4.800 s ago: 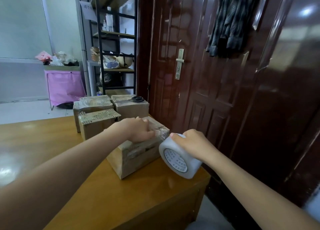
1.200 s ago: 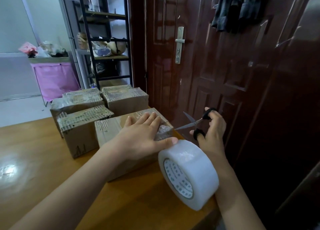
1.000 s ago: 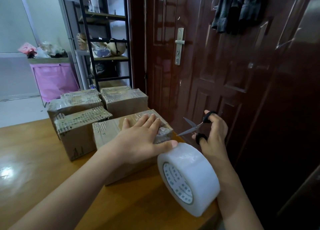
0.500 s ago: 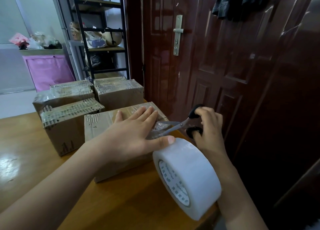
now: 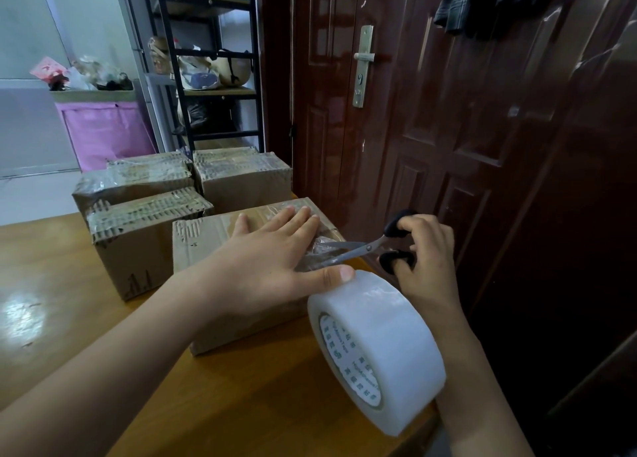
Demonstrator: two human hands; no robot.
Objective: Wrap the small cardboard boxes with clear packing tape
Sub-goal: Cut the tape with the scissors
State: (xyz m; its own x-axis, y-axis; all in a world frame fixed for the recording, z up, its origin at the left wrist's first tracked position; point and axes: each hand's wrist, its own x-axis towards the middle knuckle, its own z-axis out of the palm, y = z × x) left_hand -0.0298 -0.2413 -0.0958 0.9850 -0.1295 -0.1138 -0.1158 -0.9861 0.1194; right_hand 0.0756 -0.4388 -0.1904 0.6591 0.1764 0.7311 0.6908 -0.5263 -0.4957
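Left hand (image 5: pixel 265 267) flat, fingers spread, pressing nearest cardboard box (image 5: pixel 220 284). Right hand (image 5: pixel 425 260) grips black-handled scissors (image 5: pixel 365 249), blades parted on the clear tape strip beside left thumb. Tape roll (image 5: pixel 375 349) just below both hands. Three more taped boxes (image 5: pixel 144 211) beyond left hand.

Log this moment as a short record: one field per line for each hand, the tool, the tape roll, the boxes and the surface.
left hand: flat on the front box, fingers straight, thumb by the tape roll
right hand: fingers through the scissors' black handles
scissors: blades open at the clear tape strip off the box's right end
tape roll: on edge at the table's right edge
front box: top taped
other boxes: three behind, taped
table: glossy wood
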